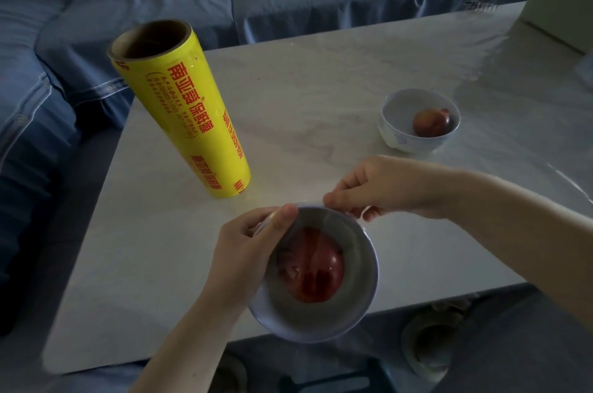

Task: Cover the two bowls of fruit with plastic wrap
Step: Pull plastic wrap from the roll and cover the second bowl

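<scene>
Well left of our fingers, the roll (183,116) stands on end on the table (321,72). It is a cardboard core in a glossy yellow sleeve printed in red, and it is not in use at this moment.

Our left hand (247,251) grips the near bowl (373,277) from its left side. The thumb is hooked over the rim and the other fingers curl round the outer wall, tipping the mouth toward us. Below the thumb, inside the bowl, lies a round red fruit (313,266), smooth and shiny under the plastic wrap (321,222) stretched across the mouth. The wrap is thin, clear and clingy. We see it mostly as streaks of glare and a crinkled fringe at the rim, so we cannot tell how far it reaches down the near wall.

Just right of the left thumb, our right hand (385,187) pinches the wrap's edge between thumb and forefinger at the far rim, with the other fingers tucked under.

We judge the step in hand to be sealing this bowl. To do it well, we should pull the pinched edge taut, draw it down over the lip and press it flat against the glazed wall. The left hand can turn the bowl so we work all the way round. We should pull gently, since such film probably tears or bunches.

Beyond the right knuckles, well apart, the far bowl (390,129) sits uncovered. It is pale glazed ceramic with a faint blue pattern and holds a duller reddish fruit (431,122).
</scene>
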Tool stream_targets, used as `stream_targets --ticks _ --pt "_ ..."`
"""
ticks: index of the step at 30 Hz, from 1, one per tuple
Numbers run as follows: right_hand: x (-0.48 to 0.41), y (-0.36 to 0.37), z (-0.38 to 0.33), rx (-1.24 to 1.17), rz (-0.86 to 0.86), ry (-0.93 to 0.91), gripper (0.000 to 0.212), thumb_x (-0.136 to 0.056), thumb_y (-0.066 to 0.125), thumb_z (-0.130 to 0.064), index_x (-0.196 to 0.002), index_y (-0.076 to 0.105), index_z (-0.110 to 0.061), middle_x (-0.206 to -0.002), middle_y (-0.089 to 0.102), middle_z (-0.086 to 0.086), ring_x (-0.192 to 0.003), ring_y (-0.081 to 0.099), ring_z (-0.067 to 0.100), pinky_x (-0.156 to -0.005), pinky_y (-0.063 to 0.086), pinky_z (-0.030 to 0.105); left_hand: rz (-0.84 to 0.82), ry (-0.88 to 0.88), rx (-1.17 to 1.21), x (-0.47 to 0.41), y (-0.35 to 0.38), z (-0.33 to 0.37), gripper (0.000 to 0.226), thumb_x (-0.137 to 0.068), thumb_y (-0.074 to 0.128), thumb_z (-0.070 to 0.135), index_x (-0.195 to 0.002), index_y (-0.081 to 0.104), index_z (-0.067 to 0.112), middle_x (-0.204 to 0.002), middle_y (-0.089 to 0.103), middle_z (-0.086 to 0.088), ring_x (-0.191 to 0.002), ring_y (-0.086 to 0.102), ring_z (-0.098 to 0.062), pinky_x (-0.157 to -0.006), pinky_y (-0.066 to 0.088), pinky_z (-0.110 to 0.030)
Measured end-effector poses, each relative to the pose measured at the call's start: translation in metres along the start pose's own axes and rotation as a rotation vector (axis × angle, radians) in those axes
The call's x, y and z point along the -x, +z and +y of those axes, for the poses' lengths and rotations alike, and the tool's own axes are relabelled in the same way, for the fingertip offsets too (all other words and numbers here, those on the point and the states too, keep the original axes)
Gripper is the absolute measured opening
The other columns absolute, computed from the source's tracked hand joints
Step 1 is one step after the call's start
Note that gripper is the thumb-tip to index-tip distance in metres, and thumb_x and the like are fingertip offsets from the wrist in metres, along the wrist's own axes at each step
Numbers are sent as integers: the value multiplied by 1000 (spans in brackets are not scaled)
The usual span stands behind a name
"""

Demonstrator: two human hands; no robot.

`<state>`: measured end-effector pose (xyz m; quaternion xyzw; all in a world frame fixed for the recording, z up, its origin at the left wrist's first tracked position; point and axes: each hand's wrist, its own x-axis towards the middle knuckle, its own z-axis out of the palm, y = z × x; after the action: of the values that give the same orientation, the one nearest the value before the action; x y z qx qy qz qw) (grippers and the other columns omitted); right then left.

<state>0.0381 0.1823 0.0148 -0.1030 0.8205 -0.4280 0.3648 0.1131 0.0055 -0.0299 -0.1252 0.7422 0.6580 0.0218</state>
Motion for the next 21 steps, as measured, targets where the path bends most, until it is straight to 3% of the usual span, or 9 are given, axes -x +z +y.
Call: stream_targets --ticks 4,8,13,17,21 --pt "-4 -4 -1 -40 -134 58 28 -88 57 -29 -79 66 -4 -67 56 2 -61 49 8 -62 46 16 -23 34 -79 1 -3 -2 35 -60 73 57 -71 71 24 -65 70 14 -65 62 3 -57 45 -6" --pt "-6 1 7 -190 -120 93 28 -93 50 -21 -69 59 -9 -62 61 -3 -53 53 3 -58 47 14 -59 43 -145 5 -6 -6 36 -61 76 57 -81 72 28 -76 73 12 -76 65 0 -62 47 -7" --pt "-10 7 13 -147 -197 132 39 -93 50 -29 -57 52 -14 -51 51 -3 -50 44 8 -60 40 21 -97 55 -175 8 -3 -9 32 -61 74 60 -81 68 36 -81 72 17 -82 64 2 -65 48 -7" --pt "-15 10 10 -119 -170 159 50 -80 60 -48 -40 60 -18 -48 46 -2 -42 42 7 -55 41 18 -135 59 -237 9 0 -12 51 -48 62 69 -90 65 39 -89 69 19 -87 63 3 -68 51 -10" --pt "-14 9 11 -196 -234 126 39 -56 67 -55 -47 66 -16 -58 50 3 -51 44 11 -55 43 18 -188 109 -292 10 2 -10 62 -50 58 73 -99 64 37 -94 68 20 -91 62 3 -71 48 -7"
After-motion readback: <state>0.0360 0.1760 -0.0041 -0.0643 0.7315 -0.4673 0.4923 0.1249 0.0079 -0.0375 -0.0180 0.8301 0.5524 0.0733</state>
